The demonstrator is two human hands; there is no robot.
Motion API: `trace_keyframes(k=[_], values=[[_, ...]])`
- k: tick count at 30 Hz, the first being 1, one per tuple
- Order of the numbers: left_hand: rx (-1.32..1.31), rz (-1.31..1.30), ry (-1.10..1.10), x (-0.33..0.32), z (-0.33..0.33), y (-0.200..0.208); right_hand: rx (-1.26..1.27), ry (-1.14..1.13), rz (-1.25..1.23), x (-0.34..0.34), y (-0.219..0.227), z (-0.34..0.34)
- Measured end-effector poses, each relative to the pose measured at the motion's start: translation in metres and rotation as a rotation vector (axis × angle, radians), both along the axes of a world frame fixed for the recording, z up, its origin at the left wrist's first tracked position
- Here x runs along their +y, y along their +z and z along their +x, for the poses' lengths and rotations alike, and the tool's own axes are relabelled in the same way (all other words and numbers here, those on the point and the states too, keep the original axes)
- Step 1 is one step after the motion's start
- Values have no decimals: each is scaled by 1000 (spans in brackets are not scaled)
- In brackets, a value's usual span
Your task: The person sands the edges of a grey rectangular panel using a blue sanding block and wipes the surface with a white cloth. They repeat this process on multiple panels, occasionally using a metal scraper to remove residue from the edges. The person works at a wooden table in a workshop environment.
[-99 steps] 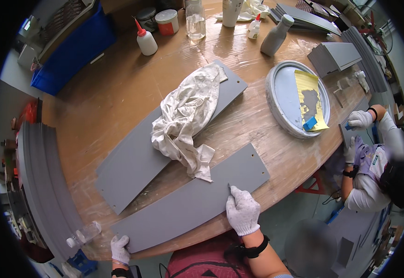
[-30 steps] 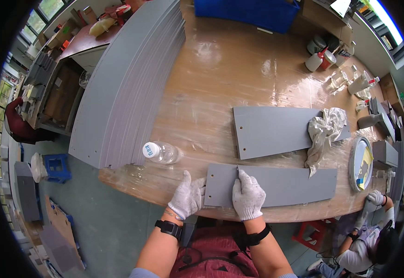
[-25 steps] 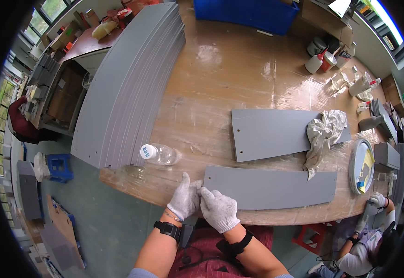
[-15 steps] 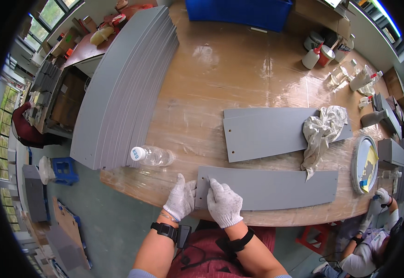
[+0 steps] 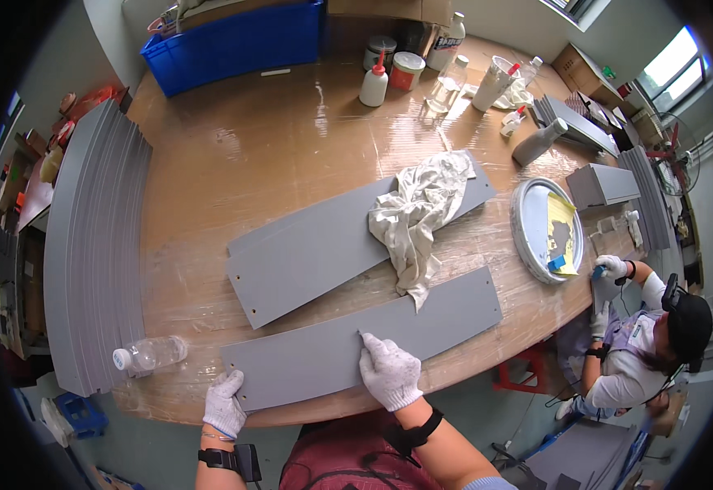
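A long grey panel (image 5: 316,359) with small holes near its ends lies along the table's near edge. At its left end, my white-gloved left hand (image 5: 224,403) grips the panel's edge and corner. My right hand (image 5: 391,374), also gloved, is closed over the panel's middle, fingertips down at its surface. A small dark tip shows at those fingers; what it belongs to is hidden. Behind lies a second grey panel (image 5: 291,261), partly covered by a crumpled white cloth (image 5: 422,208) whose end hangs down to the nearer panel.
Left of my hands are a clear bottle (image 5: 156,354) on its side and a tall stack of grey panels (image 5: 95,245). To the right are a round lid (image 5: 528,253) with yellow sandpaper (image 5: 565,220) and a seated co-worker (image 5: 634,335). A blue bin (image 5: 234,49) stands at the back.
The view has swung to the right. My right hand has moved from near the panel's left end to its middle. My left hand is now at the panel's left corner.
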State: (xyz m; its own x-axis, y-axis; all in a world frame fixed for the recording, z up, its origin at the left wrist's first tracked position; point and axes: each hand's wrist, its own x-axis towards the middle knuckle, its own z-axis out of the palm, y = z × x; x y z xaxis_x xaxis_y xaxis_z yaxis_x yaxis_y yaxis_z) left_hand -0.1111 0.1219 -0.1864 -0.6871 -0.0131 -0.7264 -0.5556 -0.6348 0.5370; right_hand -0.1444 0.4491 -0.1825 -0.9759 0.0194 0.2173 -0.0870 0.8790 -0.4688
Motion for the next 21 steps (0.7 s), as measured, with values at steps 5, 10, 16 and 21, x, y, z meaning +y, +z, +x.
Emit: trace_keyframes(k=[5, 10, 16, 21], values=[[-74, -192, -12, -2, 0, -19, 101, -548, 65, 181, -27, -20], [-82, -412, 107, 14, -2, -19, 119, -607, 44, 227, -28, -43], [-59, -470, 100, 14, -2, -25, 99, -728, -42, 228, -39, -49], [-56, -581, 129, 27, -1, -17, 49, -616, -67, 220, -27, -53]])
